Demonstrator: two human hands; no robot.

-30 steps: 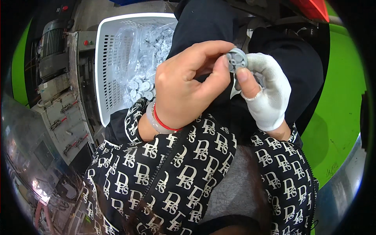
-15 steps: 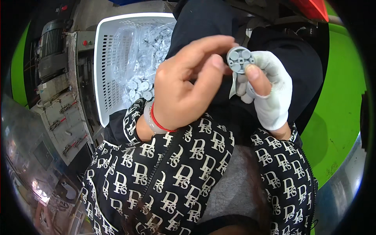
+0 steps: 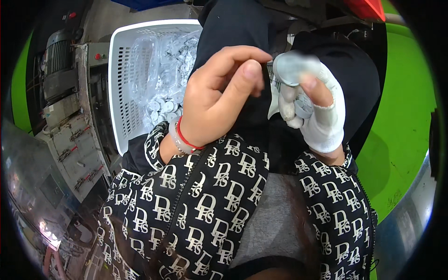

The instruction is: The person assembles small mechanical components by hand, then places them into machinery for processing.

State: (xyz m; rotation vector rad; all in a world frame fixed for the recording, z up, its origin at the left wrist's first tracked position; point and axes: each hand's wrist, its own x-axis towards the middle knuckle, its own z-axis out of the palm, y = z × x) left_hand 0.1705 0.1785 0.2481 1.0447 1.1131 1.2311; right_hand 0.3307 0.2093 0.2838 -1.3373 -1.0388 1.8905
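White cotton glove on the right hand (image 3: 317, 116), fingertips cut away; bare thumb and forefinger pinch a small grey round metal part (image 3: 291, 67), blurred, held up in the air above the lap. More discs of the same kind look stacked lower in that palm, gripped by the curled fingers. Left hand (image 3: 219, 98) bare, red cord and pale bangle at the wrist; its thumb and forefinger curl toward each other just beside the part. Whether they touch it, cannot tell.

Risk, as judged: the pinch is on the disc's rim only. A slip would drop it onto the dark lap or down between the knees. The stack in the palm could spill if the grip loosens.

Room: white perforated basket (image 3: 121, 93) with a clear bag of silvery discs lies to the left, its near edge close to the left forearm. Grey machine (image 3: 65, 116) further left. Green floor (image 3: 401, 140) to the right, open. Hands crowd each other; little play between them.
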